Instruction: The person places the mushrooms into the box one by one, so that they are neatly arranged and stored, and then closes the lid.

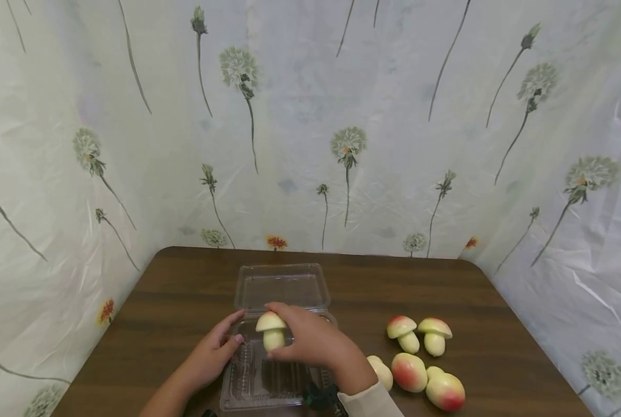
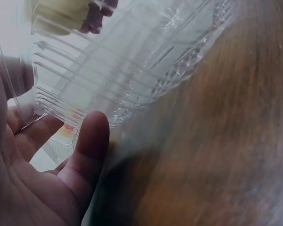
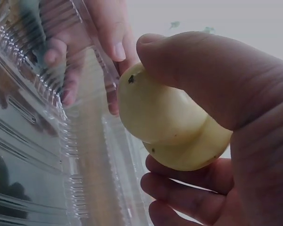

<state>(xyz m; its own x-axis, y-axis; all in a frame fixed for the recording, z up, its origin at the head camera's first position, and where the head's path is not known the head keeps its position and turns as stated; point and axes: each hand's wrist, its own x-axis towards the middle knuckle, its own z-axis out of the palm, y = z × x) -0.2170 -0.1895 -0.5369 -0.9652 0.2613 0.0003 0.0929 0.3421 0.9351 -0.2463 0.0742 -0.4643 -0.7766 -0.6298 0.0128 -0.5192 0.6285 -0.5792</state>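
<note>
Head view: the right hand (image 1: 310,339) holds a pale toy mushroom (image 1: 271,331) upright, its fingers (image 1: 281,310) curled over the cap and the thumb under the stem, just above the tray of a clear plastic clamshell box (image 1: 269,379) that lies open on the brown tabletop (image 1: 185,289). The box's lid (image 1: 281,286) lies flat beyond the fingertips. The left hand (image 1: 214,353) rests at the tray's left edge, its fingers (image 1: 232,324) loosely bent with the tips touching the plastic just beside the mushroom. To the right of the right wrist, well apart from the fingers, five more toy mushrooms (image 1: 420,359) with red-blushed caps lie on the tabletop: two upright farther back, three on their sides nearer. A dandelion-print curtain (image 1: 310,127) hangs behind the tabletop.

Left wrist view: the left hand (image 2: 42,160) lies palm up beside the clamshell box (image 2: 127,70), the thumb (image 2: 87,146) straight and touching the ribbed wall, the other fingers relaxed against the plastic corner. The mushroom (image 2: 56,14) shows blurred through the plastic, above the thumb. Wood tabletop (image 2: 226,141) fills the right side.

Right wrist view: the right hand (image 3: 226,141) pinches the mushroom (image 3: 167,125), thumb (image 3: 212,75) pressed on one side, fingers (image 3: 179,183) curled below it. Beyond the mushroom, the left hand's fingers (image 3: 111,33) touch the box's rim (image 3: 61,117).
</note>
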